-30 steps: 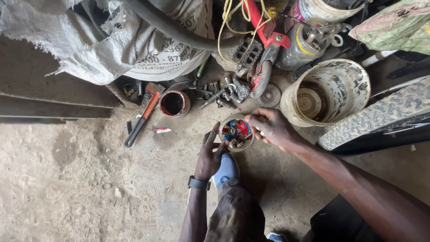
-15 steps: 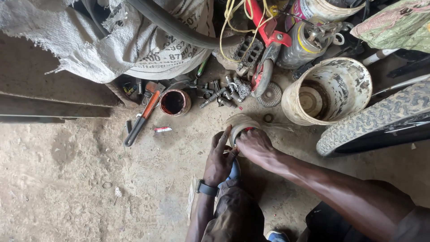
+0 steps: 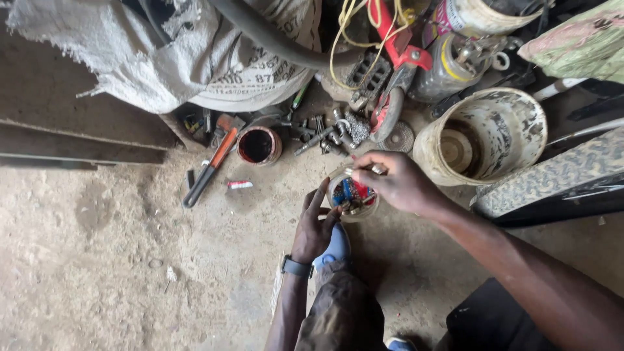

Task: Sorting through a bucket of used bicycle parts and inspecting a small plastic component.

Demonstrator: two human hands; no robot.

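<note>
Two hands over one small clear tub (image 3: pixel 351 198) of mixed bits, low on the dirt floor (image 3: pixel 97 260). Left hand (image 3: pixel 313 227) cupping its side; right hand (image 3: pixel 396 182) at its rim, grip pinched on a small metal piece (image 3: pixel 375 169). Beyond: red-rimmed tin (image 3: pixel 259 145), pale bucket (image 3: pixel 513 123), grey sack (image 3: pixel 162 58).

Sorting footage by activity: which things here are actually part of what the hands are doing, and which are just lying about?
In hand:
- small clear container of mixed small parts
- left hand, steadying the container
- right hand, its fingertips pinching a small metal piece at the rim

Lying about:
- white bucket
- open red-rimmed tin
- orange-handled tool
- woven sack
- loose bolts
</note>
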